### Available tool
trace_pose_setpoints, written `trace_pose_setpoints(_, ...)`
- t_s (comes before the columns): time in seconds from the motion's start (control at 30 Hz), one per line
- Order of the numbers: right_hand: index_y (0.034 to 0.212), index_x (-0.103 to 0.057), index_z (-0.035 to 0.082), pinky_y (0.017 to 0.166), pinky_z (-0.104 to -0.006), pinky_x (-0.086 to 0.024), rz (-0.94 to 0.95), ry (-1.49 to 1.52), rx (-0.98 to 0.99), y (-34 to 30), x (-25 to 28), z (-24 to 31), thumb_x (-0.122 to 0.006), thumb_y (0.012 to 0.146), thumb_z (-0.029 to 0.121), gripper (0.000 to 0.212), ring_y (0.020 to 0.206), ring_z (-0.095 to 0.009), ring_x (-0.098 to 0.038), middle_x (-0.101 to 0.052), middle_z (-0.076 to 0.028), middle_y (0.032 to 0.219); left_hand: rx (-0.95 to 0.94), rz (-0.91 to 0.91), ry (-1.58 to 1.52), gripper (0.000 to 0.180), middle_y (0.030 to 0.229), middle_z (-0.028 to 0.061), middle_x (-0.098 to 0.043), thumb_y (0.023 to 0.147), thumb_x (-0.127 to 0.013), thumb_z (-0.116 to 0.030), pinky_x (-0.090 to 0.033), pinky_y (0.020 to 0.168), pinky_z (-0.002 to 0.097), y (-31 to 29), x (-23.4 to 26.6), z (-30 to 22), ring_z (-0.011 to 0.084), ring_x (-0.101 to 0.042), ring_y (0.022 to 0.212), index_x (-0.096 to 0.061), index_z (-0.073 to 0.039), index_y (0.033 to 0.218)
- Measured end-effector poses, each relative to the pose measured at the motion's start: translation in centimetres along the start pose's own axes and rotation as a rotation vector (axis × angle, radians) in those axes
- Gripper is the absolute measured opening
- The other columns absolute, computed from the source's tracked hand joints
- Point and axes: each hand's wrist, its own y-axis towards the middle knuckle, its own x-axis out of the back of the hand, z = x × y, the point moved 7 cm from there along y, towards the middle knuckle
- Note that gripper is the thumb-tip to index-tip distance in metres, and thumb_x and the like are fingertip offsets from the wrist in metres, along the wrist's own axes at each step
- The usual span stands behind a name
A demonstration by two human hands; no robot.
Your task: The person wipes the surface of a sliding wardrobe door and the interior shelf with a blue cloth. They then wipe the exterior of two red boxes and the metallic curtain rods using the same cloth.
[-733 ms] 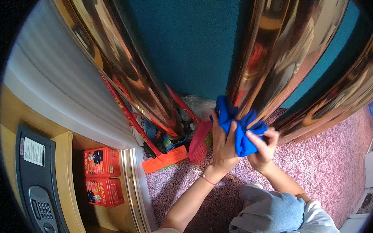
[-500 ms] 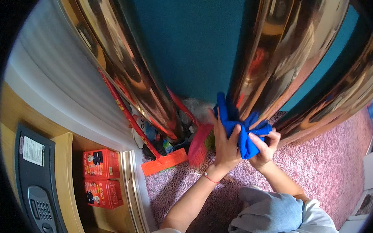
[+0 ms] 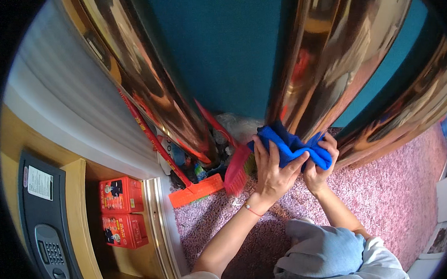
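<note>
Now the cloth (image 3: 287, 150) spreads wider, apparently less bunched for the work, held in the fingers of left hand (image 3: 273, 180) and right hand (image 3: 318, 174), near the pillar (image 3: 350, 57).

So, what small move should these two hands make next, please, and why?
I would perhaps ease the left hand and right hand slightly apart to open the blue cloth: both hold it, and it is bunched in folds, so a flatter cloth may be easier to handle.
</note>
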Motion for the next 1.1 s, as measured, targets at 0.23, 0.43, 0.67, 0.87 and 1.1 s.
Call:
trace_pose_setpoints(0.23,0.124,-0.052,-0.006,0.102,-0.0464,-0.043,0.092,-0.039,-0.067,-5.2,-0.6,-4.0,-0.057,0.09,0.009,0.037,0.118,-0.04,-0.057,-0.057,-0.027,0.128,-0.002,0.039,-0.077,0.097,0.156,0.0368,-0.002,0.078,-0.082,-0.024,-0.015,0.103,0.0815,-4.2,-2.4,1.9,0.0681,-0.003,0.137,-0.023,-0.05,0.151)
trace_pose_setpoints(0.43,0.125,-0.05,-0.006,0.092,-0.0427,-0.049,0.325,-0.235,-0.269,-12.1,-0.7,-7.4,-0.055,0.082,-0.003,0.044,0.102,-0.043,-0.061,-0.058,-0.026,0.114,0.2,0.155,-0.24,0.097,0.157,0.033,-0.009,0.088,-0.072,-0.022,-0.03,0.113,0.0588,-13.2,-4.1,6.2,0.0571,-0.02,0.141,-0.006,-0.04,0.156)
trace_pose_setpoints(0.67,0.12,-0.052,0.001,0.085,-0.0497,-0.047,0.735,-0.37,-0.365,-18.7,-1.1,-10.6,-0.066,0.076,-0.003,0.047,0.1,-0.047,-0.054,-0.053,-0.026,0.109,0.831,0.66,-0.36,0.085,0.157,0.0313,-0.016,0.097,-0.057,-0.029,-0.033,0.112,0.0466,-24.7,-5.9,9.7,0.0471,-0.03,0.14,-0.002,0.003,0.154)
trace_pose_setpoints(0.87,0.112,-0.056,-0.001,0.082,-0.0449,-0.049,0.686,-0.252,-0.362,-18.1,-1.9,-8.0,-0.066,0.076,-0.003,0.037,0.092,-0.044,-0.057,-0.055,-0.023,0.099,0.76,0.468,-0.332,0.078,0.155,0.0328,-0.021,0.098,-0.052,-0.028,-0.026,0.116,0.0463,-18.4,-4.2,6.6,0.0453,-0.027,0.142,-0.008,0.006,0.153)
trace_pose_setpoints(1.1,0.126,-0.057,0.001,0.089,-0.0401,-0.05,0.503,-0.067,-0.277,-13.1,-3.9,-1.9,-0.071,0.081,0.002,0.047,0.103,-0.034,-0.064,-0.064,-0.019,0.114,0.618,0.263,-0.314,0.07,0.15,0.0333,-0.033,0.097,-0.052,-0.017,-0.035,0.11,0.0461,-9.9,-1.1,4.7,0.0461,-0.039,0.136,-0.016,0.006,0.153)
